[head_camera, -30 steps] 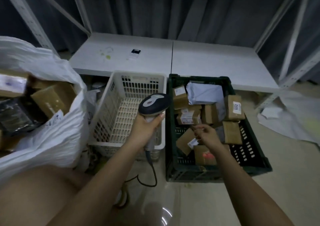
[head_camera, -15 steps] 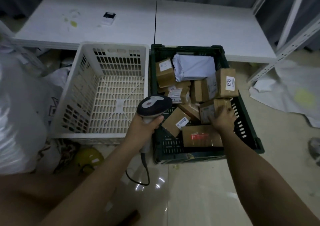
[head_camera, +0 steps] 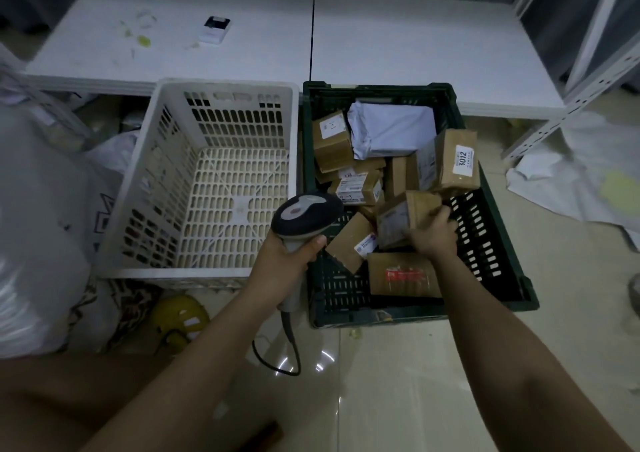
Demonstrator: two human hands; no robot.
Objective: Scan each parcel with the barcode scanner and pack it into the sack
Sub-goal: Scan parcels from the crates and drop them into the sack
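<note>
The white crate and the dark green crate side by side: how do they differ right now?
The white crate holds nothing; its slotted floor shows bare. The dark green crate holds brown parcels and a grey mailer bag. The right hand is inside the green crate on a parcel; the left hand, holding the barcode scanner, is in neither crate. Both crates are slotted plastic, standing on the floor in front of the white table.

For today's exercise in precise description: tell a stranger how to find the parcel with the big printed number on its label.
Find the dark green crate on the floor, right of the white basket. Look along its right wall, towards the back, where a brown box leans tilted above the rest, beside the grey mailer bag. Unlike the other boxes, its white label bears large black digits.
</note>
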